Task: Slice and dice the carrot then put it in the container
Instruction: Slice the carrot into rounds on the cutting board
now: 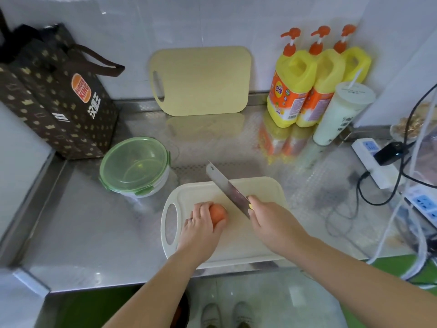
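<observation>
Head view is taking in one steel desk (94, 221), seen from where the person is standing. At the far left, one brown paper bag (59, 95) is standing against the wall. Just right of it, one round container (134, 165) is sitting on the desk with its green lid on, near the front cutting board but apart from it.

Two cutting boards are showing. A pale yellow board (201, 80) is leaning upright on the back wall, and a white board (236, 242) is lying flat at the desk's front edge. On the white board, the left hand (201, 223) is curling its fingers over the single carrot (218, 213) and holding it down. One knife (227, 185) is slanting just right of the carrot, and the right hand (269, 221) is gripping its handle.

Farther right, three yellow pump bottles (316, 86) are standing in a row, with one white cup (340, 112) and its straw in front of them. Two power strips (373, 159) are lying among cables.
</observation>
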### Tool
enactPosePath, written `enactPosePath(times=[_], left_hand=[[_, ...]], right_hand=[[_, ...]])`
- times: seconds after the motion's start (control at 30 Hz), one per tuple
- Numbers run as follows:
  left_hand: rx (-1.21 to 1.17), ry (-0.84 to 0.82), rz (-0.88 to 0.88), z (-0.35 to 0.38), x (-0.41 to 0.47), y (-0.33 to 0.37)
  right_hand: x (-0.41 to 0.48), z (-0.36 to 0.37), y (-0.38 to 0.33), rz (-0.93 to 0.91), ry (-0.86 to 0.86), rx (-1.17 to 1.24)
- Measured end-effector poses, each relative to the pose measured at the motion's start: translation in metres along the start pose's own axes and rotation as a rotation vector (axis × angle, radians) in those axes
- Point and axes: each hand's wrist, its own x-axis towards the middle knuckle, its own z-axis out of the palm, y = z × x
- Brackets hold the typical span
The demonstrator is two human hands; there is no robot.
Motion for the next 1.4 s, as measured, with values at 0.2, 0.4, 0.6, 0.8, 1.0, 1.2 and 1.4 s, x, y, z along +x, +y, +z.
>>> enactPosePath(times=[0.2, 0.4, 0.6, 0.8, 1.0, 1.2, 1.4], left_hand=[[-0.017, -0.032, -0.035, -0.005, -0.002, 0.005], [-0.032, -0.035, -0.041, -0.005, -0.004, 0.005], [-0.041, -0.050, -0.050, -0.007, -0.005, 0.007], [0.007, -0.051, -0.040, -0.004, -0.002, 0.006], [0.049, -0.032, -0.024, 0.003, 0.004, 0.002], [0.041, -0.019, -0.004, 0.001, 0.009, -0.001], [0.067, -0.005, 0.024, 0.002, 0.007, -0.004]], right_hand=[[-0.020, 0.003, -0.007, -0.011, -0.042, -0.082], [-0.021, 0.006, -0.012, -0.007, -0.045, -0.103], [-0.021, 0.007, -0.015, -0.011, -0.085, -0.163], [-0.019, 0.005, -0.018, -0.025, -0.170, -0.228], [-0.004, 0.011, -0.020, -0.018, -0.215, -0.225], [0.012, 0.017, -0.019, 0.014, -0.197, -0.171], [0.030, 0.033, -0.018, 0.023, -0.209, -0.078]])
